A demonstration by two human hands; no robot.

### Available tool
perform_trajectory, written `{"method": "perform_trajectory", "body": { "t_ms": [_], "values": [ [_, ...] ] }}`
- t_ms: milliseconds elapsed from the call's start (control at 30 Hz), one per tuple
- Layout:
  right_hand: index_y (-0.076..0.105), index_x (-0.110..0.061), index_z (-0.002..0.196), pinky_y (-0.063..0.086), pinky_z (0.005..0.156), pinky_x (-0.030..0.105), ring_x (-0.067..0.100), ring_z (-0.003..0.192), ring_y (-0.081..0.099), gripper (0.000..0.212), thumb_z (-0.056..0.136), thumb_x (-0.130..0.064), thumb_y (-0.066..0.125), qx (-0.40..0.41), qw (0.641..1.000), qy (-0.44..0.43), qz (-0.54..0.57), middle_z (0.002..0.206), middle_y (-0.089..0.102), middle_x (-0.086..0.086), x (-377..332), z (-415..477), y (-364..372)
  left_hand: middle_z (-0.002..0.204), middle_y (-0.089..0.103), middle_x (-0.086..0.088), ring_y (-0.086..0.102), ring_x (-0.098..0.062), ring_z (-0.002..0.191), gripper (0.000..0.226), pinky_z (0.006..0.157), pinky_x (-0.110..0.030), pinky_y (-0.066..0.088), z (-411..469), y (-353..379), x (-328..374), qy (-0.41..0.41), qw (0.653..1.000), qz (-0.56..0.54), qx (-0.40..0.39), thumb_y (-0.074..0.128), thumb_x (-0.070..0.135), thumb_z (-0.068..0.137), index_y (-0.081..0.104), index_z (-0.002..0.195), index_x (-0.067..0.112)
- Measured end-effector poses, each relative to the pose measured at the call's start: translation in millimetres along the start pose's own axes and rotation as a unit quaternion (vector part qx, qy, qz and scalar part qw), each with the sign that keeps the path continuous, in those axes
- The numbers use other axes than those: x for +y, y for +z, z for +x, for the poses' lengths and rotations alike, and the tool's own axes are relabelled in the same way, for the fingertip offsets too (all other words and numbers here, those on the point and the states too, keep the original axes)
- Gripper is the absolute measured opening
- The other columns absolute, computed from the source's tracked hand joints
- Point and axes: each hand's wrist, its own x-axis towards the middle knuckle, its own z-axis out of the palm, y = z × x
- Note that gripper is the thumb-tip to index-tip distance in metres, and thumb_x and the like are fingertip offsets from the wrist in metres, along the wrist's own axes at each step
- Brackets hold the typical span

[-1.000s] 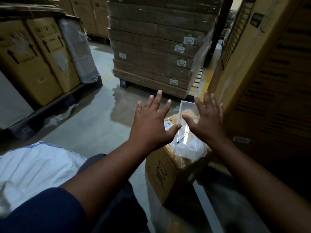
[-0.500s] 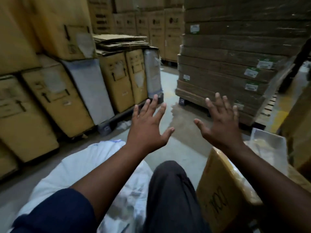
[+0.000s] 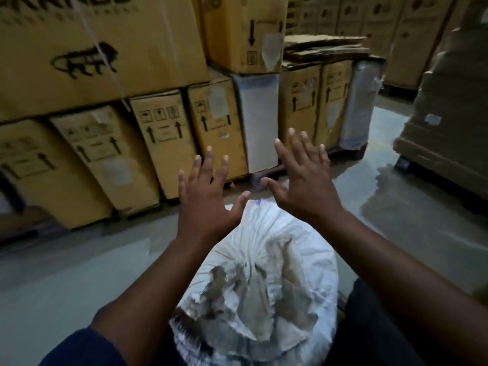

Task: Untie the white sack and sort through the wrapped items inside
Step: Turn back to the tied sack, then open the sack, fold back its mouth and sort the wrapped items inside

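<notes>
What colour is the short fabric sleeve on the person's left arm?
Dark navy blue. The fabric sleeve shows best at the bottom left of the head view.

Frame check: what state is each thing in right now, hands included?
white sack, neck gathered shut, lying on the floor.
left hand, open, fingers spread, holding nothing.
right hand, open, fingers spread, holding nothing.
cardboard boxes, closed, standing in a row behind the sack.

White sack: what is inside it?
The sack is gathered shut. Greyish crumpled shapes show dimly through its fabric; what they are cannot be told.
</notes>
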Motion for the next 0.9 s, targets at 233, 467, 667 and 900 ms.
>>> {"method": "perform_trajectory", "body": {
  "t_ms": [233, 467, 667, 900],
  "values": [
    [0.021, -0.027, 0.162, 0.008, 0.126, 0.056, 0.022, 0.159, 0.003, 0.083, 0.094, -0.069, 0.044, -0.026, 0.999, -0.024, 0.034, 0.173, 0.009, 0.001, -27.6, -14.3, 52.1, 0.174, -0.007, 0.005, -0.004, -0.023, 0.161, 0.078, 0.128, -0.056, 0.001, -45.1, 41.9, -31.7, -0.063, 0.998, 0.000, -0.029, 0.049, 0.061, 0.092, 0.028, 0.162, 0.032],
    [0.021, -0.027, 0.162, 0.010, 0.125, 0.057, 0.021, 0.160, 0.001, 0.084, 0.094, -0.069, 0.047, -0.074, 0.996, -0.010, 0.052, 0.173, 0.007, 0.001, 0.3, -46.5, 105.4, 0.174, -0.012, 0.005, -0.009, -0.021, 0.161, 0.078, 0.128, -0.057, 0.001, -62.6, 103.7, -43.2, -0.069, 0.995, -0.016, -0.073, 0.054, 0.059, 0.094, 0.027, 0.162, 0.031],
    [0.017, -0.027, 0.163, 0.011, 0.125, 0.058, 0.020, 0.159, -0.004, 0.089, 0.093, -0.072, 0.049, -0.162, 0.974, -0.043, 0.153, 0.173, 0.001, 0.001, 0.4, -40.3, 125.9, 0.174, -0.014, 0.004, -0.010, -0.021, 0.161, 0.081, 0.128, -0.057, -0.002, -53.3, 132.4, -60.1, -0.087, 0.989, -0.035, -0.115, 0.043, 0.067, 0.096, 0.019, 0.164, 0.032],
    [-0.016, -0.052, 0.155, 0.000, 0.129, 0.043, 0.000, 0.151, -0.026, 0.127, 0.060, -0.096, 0.056, -0.530, 0.822, -0.120, 0.170, 0.169, -0.020, -0.015, 10.1, -56.5, 105.5, 0.174, -0.009, -0.006, -0.008, -0.026, 0.161, 0.078, 0.127, -0.059, -0.001, -46.2, 134.2, -65.4, -0.084, 0.991, -0.042, -0.100, 0.054, 0.057, 0.098, 0.022, 0.164, 0.030]
  ]
}}
